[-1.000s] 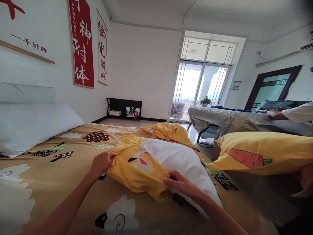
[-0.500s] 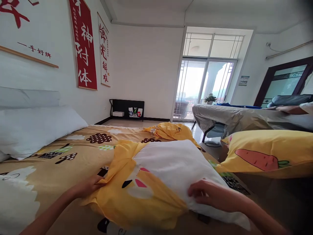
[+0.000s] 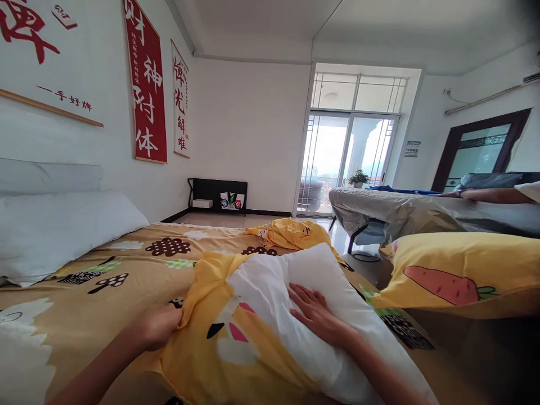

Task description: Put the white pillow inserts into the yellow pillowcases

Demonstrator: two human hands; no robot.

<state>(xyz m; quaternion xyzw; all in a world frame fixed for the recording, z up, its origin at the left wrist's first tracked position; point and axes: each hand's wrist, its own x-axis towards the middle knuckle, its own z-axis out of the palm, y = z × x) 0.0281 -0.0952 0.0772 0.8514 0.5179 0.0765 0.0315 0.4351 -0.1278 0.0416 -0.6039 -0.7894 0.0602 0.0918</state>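
Note:
A white pillow [image 3: 316, 261] lies partly inside a yellow pillowcase [image 3: 198, 351] on the bed in front of me. The case carries a pale patch with pink and black shapes. My left hand [image 3: 158, 326] is closed on the left edge of the pillowcase; its fingers are partly hidden and a little blurred. Flat on top of the bare white part rests my right hand [image 3: 318, 318], fingers stretched out and pressing a dent into the pillow. The pillow's right portion sticks out of the case.
A patterned tan sheet [image 3: 126, 292] covers the bed. Another white pillow [image 3: 76, 230] lies at left. Crumpled yellow cloth [image 3: 295, 232] sits at the far edge. A yellow pillow with a carrot print [image 3: 455, 281] is at right, before a plastic-covered table [image 3: 367, 205] and another person's arm [image 3: 489, 195].
My right hand has moved left and farther onto the white pillow, from curled fingers to a flat palm. My left hand keeps its hold on the pillowcase edge. The view has tilted up slightly.

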